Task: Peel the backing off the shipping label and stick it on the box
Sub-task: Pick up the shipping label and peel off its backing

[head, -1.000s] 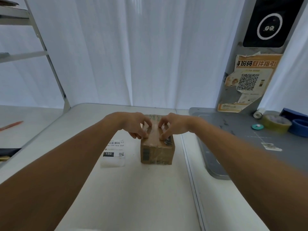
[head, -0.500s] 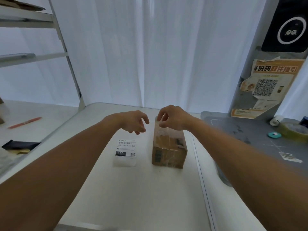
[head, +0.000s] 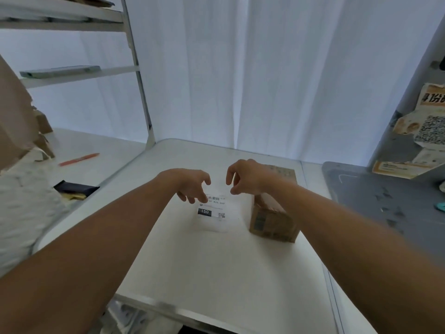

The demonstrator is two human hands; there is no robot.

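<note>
A white shipping label [head: 213, 214] with a barcode and a black "150" block lies flat on the white table [head: 216, 273]. A small brown cardboard box [head: 272, 218] stands just to its right, partly behind my right forearm. My left hand [head: 191, 185] hovers over the label's top left corner, fingers curled and apart, fingertips at its edge. My right hand [head: 245, 175] hangs above the label's far right side, fingers curled and holding nothing.
A metal shelf frame [head: 138, 75] rises at the back left. An orange pen [head: 79, 159] and a dark packet [head: 75, 189] lie on the left surface. A grey mat [head: 385, 201] covers the right side. White curtains hang behind.
Both hands have left the box and moved left over the label. The view has swung left too, so the box now sits right of centre.
</note>
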